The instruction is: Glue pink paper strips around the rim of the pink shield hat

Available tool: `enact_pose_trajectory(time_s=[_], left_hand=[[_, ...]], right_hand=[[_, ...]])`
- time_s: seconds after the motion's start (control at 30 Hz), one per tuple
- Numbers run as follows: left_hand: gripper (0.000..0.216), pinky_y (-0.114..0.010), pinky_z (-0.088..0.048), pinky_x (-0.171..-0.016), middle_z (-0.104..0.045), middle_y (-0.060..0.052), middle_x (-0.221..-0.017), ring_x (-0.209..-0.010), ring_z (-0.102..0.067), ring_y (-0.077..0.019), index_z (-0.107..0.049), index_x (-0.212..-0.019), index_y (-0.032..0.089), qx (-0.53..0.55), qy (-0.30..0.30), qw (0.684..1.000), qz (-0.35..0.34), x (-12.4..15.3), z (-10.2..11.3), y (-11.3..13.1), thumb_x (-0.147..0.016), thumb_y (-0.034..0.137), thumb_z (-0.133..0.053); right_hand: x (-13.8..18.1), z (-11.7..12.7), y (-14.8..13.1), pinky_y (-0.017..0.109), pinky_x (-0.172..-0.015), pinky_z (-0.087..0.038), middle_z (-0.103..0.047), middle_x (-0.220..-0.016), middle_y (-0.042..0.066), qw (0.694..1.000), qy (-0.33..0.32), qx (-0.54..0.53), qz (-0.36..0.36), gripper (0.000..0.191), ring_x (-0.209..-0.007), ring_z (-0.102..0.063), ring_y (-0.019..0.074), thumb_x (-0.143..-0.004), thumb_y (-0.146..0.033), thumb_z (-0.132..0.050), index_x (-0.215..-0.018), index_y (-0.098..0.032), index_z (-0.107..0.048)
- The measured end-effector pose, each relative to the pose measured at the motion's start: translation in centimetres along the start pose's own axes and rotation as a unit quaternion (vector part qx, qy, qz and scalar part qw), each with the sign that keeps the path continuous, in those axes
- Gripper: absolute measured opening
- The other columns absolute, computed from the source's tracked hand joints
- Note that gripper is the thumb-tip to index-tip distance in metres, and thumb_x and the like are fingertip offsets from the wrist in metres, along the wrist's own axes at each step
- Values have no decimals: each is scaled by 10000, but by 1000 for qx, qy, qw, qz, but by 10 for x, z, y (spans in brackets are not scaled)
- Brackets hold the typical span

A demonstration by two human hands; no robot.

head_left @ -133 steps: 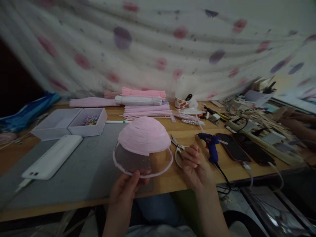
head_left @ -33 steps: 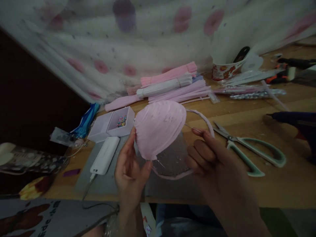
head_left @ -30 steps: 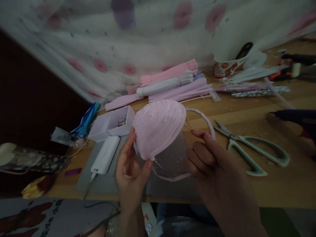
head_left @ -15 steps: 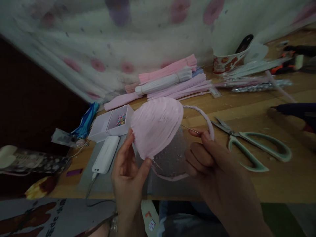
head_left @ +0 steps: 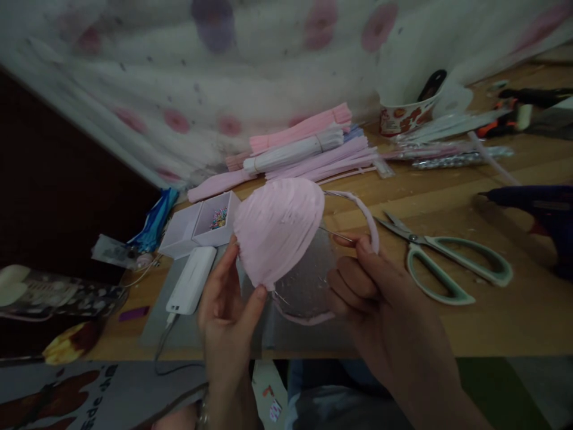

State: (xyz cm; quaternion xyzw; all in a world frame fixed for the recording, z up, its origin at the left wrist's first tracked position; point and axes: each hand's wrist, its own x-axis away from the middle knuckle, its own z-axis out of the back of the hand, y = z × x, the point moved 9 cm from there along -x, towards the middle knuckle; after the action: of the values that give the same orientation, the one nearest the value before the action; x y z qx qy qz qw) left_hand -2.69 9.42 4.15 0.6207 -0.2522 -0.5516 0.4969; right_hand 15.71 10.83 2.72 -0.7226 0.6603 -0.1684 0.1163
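A pale pink rounded, petal-shaped piece point(head_left: 280, 230) with ridged, fuzzy rows stands tilted above the desk. My left hand point(head_left: 230, 310) pinches its lower-left edge, thumb at the bottom corner and fingers along the side. A thin pink fuzzy loop point(head_left: 364, 212) runs from the piece's upper right round towards my right hand, and reappears below it. My right hand point(head_left: 371, 286) is closed, with a thin metal rod point(head_left: 338, 235) pinched between thumb and forefinger. The rod's tip reaches the piece's right edge. Whether those fingers also grip the loop, I cannot tell.
Green-handled scissors point(head_left: 447, 257) and a dark glue gun point(head_left: 532, 203) lie right. Bundles of pink and white chenille stems point(head_left: 308, 146) lie behind. Left are a box of coloured pins point(head_left: 217, 218) and a white power bank point(head_left: 192, 279); a paper cup point(head_left: 405, 116) stands back right.
Both hands and the pink piece sit slightly further left in view, and the items on the right have shifted left too. The grips look the same.
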Motion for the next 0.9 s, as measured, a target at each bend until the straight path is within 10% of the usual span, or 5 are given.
enact_pose_trajectory(time_s=[0.6, 0.9], left_hand=[[556, -457, -397, -1157, -542, -20, -1471, -1381, -466, -265, -602, -1322, 341, -51, -16, 994, -94, 1, -3, 7, -820, 139, -728], [600, -412, -281, -1220, -538, 40, -1474, -1368, -484, -186, -459, -1427, 412, -257, -50, 949, -178, 3, -7, 24, -891, 248, -674]], right_hand=[[0, 7, -1, 186, -386, -184, -140, -526, -108, 999, 16, 38, -8, 131, -446, -109, 59, -909, -281, -634, -877, -194, -727], [2, 8, -2, 187, -391, -202, -116, -531, -107, 998, 22, 62, -21, 112, -451, -102, 64, -887, -292, -659, -852, -211, -727]])
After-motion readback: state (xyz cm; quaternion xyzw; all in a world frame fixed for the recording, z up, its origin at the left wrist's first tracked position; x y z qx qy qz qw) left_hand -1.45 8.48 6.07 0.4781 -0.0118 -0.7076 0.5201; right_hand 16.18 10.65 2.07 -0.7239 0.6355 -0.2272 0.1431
